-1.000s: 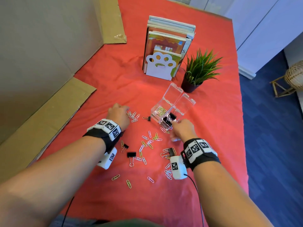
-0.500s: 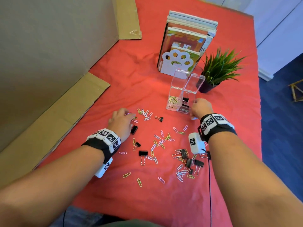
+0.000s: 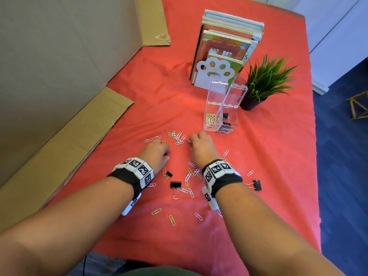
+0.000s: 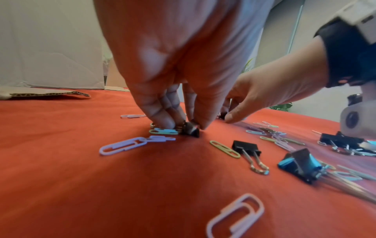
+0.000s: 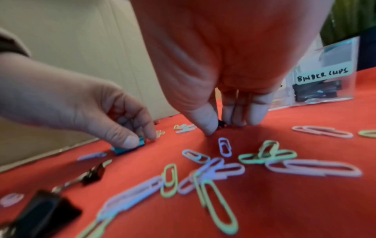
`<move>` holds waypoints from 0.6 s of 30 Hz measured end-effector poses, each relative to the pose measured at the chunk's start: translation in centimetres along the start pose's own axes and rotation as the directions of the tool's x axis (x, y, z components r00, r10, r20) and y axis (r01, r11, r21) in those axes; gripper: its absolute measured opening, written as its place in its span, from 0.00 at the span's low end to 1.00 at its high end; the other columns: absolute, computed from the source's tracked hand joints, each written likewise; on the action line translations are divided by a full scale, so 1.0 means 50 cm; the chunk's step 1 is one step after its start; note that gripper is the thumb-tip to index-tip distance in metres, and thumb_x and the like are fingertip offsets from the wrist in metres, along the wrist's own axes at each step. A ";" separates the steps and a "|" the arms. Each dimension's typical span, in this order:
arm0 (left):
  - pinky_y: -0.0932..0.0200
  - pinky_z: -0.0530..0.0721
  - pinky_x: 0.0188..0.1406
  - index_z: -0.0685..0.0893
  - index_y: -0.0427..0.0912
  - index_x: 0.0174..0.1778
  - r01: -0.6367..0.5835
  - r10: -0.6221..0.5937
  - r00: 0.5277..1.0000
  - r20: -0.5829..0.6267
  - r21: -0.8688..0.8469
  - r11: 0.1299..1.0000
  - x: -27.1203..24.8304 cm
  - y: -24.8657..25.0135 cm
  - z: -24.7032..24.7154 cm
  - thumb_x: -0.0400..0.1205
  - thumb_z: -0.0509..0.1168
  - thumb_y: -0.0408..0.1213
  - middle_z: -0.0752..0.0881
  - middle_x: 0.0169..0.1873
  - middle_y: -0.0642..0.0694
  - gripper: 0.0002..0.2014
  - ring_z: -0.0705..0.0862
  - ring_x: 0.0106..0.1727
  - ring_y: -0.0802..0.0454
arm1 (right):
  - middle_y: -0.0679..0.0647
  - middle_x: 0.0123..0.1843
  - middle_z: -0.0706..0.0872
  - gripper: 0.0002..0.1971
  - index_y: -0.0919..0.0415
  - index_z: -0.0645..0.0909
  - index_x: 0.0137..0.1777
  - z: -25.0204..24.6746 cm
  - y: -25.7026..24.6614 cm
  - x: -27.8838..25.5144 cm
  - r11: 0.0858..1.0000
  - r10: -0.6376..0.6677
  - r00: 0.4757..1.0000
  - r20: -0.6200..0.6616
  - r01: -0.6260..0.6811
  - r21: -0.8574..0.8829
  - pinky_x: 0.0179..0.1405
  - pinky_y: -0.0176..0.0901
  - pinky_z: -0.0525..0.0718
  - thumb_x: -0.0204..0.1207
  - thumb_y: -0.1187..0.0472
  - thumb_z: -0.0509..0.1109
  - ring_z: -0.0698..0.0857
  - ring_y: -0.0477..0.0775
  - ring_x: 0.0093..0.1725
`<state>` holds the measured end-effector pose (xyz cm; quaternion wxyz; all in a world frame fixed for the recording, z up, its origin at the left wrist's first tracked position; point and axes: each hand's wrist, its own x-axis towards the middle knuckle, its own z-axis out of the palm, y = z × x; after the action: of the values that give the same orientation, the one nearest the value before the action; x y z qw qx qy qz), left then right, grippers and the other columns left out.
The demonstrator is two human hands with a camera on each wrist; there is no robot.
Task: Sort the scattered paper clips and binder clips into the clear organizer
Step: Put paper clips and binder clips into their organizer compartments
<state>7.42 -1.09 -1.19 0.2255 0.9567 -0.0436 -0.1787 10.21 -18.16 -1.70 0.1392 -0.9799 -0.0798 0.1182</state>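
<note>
The clear organizer [image 3: 232, 120] stands open on the red cloth, with paper clips in its left compartment and binder clips in the right one, labelled "BINDER CLIPS" [image 5: 323, 74]. Coloured paper clips [image 3: 177, 137] and black binder clips [image 3: 175, 185] lie scattered in front of it. My left hand [image 4: 183, 127] pinches a small black binder clip [image 4: 190, 130] that sits on the cloth. My right hand [image 5: 220, 127], just right of the left one, pinches another small black binder clip [image 5: 221, 124] between thumb and fingers, also down on the cloth.
A stack of books in a white paw-shaped bookend [image 3: 215, 72] and a potted plant [image 3: 264, 82] stand behind the organizer. Cardboard sheets [image 3: 59, 136] line the left side. The table's right edge [image 3: 316, 156] drops to a blue floor.
My right hand has come back from the organizer's binder-clip compartment, left and toward me, to a clip beside my left hand. The left hand has closed on a binder clip.
</note>
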 end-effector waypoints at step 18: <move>0.63 0.82 0.25 0.83 0.42 0.40 0.342 -0.156 0.934 0.322 -0.930 0.131 -0.024 0.054 -0.056 0.80 0.53 0.29 0.78 0.35 0.45 0.13 0.77 0.34 0.52 | 0.56 0.29 0.82 0.14 0.63 0.78 0.38 -0.074 0.099 -0.132 -0.283 0.273 0.818 0.506 -0.435 0.855 0.22 0.37 0.85 0.78 0.70 0.51 0.83 0.51 0.24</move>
<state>7.33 -2.13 2.73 0.7462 0.5662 0.2240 -0.2691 5.42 -25.05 1.66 0.7726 -0.4979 0.3237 0.2243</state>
